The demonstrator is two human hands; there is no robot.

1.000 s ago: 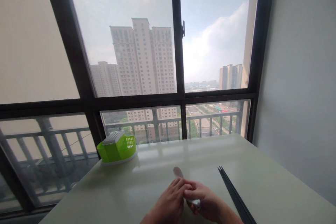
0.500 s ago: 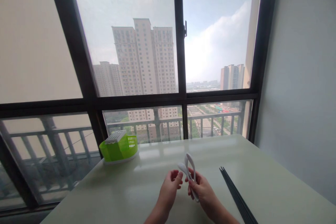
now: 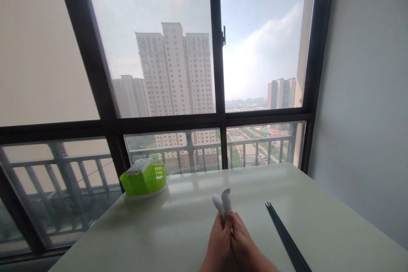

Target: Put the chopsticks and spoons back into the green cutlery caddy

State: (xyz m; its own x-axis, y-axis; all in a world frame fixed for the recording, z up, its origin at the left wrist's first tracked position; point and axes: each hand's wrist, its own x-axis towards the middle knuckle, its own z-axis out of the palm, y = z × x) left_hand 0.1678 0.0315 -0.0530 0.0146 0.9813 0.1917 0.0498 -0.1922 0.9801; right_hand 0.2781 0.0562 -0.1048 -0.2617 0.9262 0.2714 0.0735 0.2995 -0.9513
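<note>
Pressing together low over the desk (image 3: 178,229), the left hand (image 3: 219,242) and right hand (image 3: 244,246) held two white spoons (image 3: 223,204), fingers closed round the handles, bowls pointing up. They looked light, stiff, smooth plastic, best gripped mid-handle.

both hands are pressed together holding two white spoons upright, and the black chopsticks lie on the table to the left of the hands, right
Not quite. The head view shows the black chopsticks lying on the table to the right of the hands, not the left. The rest holds: the left hand and right hand are pressed together, holding two white spoons upright.
</note>
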